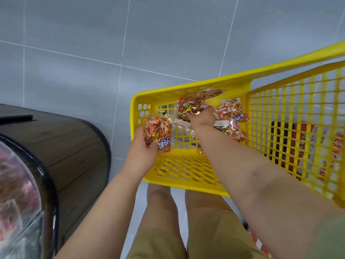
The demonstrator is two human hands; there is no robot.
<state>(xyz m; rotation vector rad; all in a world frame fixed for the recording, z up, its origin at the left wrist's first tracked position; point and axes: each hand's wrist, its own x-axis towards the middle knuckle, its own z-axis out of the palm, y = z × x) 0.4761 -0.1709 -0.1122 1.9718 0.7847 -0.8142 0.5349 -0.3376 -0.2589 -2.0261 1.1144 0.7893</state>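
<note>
Now, low in the frame, khaki shorts (158, 243) and bare knees. Just above them the left hand (141, 148) curls round a red snack bag (158, 133), holding it at the left edge of the yellow cart basket (186, 171). Mid-frame, the right hand (203, 118) reaches inside onto a second bag (190, 108); its fingers are hidden, so gripping or just pressing, I cannot tell. More bags (231, 111) lie right of it. Wooden barrel stand (71, 143) at left, grey tiled floor (74, 43) beyond.

The snack packet (158, 133) in the left hand (141, 148) reads "肉粒" in white on blue, with small "cubes" beside it.
</note>
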